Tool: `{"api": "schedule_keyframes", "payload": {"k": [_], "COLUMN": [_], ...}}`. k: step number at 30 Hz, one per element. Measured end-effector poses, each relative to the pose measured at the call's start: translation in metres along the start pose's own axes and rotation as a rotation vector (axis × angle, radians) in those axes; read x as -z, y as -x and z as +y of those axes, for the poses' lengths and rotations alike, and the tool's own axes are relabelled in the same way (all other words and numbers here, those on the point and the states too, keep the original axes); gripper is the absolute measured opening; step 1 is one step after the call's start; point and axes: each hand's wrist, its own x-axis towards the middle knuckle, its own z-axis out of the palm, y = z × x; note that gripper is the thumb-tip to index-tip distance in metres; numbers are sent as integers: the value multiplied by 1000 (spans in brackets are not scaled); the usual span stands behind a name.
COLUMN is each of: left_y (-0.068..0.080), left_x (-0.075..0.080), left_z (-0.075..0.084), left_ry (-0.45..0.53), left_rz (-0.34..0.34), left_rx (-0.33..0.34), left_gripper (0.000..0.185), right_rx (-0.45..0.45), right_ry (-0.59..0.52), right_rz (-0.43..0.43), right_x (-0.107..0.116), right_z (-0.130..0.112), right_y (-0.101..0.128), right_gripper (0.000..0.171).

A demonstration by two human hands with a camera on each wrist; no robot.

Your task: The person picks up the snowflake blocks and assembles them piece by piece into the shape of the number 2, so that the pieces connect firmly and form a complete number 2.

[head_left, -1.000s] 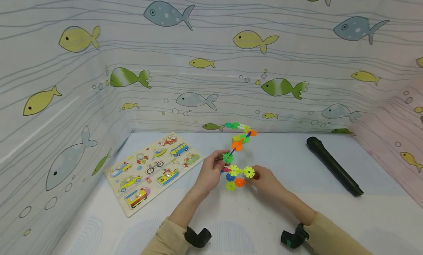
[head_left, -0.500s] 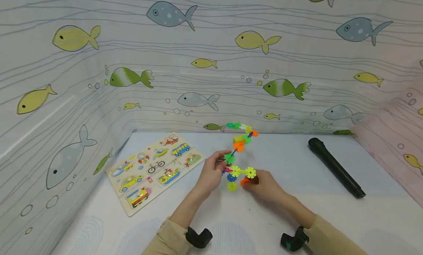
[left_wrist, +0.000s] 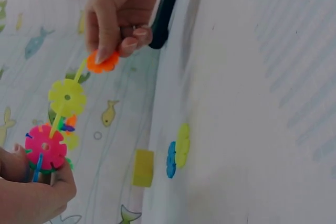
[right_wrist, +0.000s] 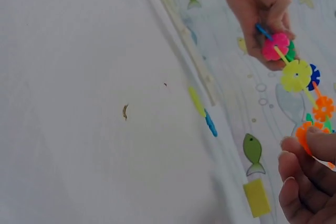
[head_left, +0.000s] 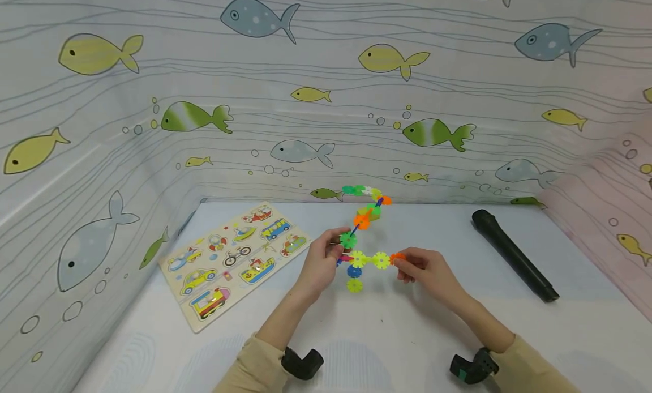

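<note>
A chain of coloured snowflake discs (head_left: 363,220) rises from my hands toward the back wall. My left hand (head_left: 340,247) grips its lower end by the green disc (head_left: 348,240) and the pink disc (left_wrist: 45,147). From there a short row of two yellow discs (head_left: 369,260) runs right. My right hand (head_left: 402,264) pinches an orange disc (head_left: 397,257) against the end of that row; the left wrist view shows the orange disc (left_wrist: 102,62) between thumb and forefinger. A joined blue and yellow-green pair (head_left: 354,278) stands on the table below.
A wooden vehicle puzzle board (head_left: 234,257) lies to the left. A black cylinder (head_left: 511,256) lies to the right. A yellow block (left_wrist: 143,167) sits behind the chain. Fish-print cloth walls (head_left: 305,98) close in the white table (head_left: 387,336) on three sides.
My right hand took the orange disc from the table beside the loose pair and lifted it up and right to the end of the yellow row. My left hand kept its hold.
</note>
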Motion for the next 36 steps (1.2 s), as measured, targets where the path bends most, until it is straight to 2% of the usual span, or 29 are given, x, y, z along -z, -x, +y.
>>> {"api": "schedule_keyframes", "payload": {"k": [6, 19, 28, 36], "left_y": [-2, -4, -3, -1], "left_x": [0, -3, -3, -4], "left_z": [-2, -3, -5, -7], "left_ry": [13, 2, 14, 15], "left_rz": [12, 29, 16, 7], "left_rx": [2, 13, 2, -18], "left_gripper": [40, 40, 41, 40], "right_rx": [49, 86, 276, 416], "right_ry": [-23, 30, 232, 255], "right_rz": [-2, 11, 93, 149], "right_x": [1, -2, -7, -13], "right_z": [2, -4, 1, 3], "right_y": [1, 5, 4, 5], "right_gripper": [18, 18, 13, 17]}}
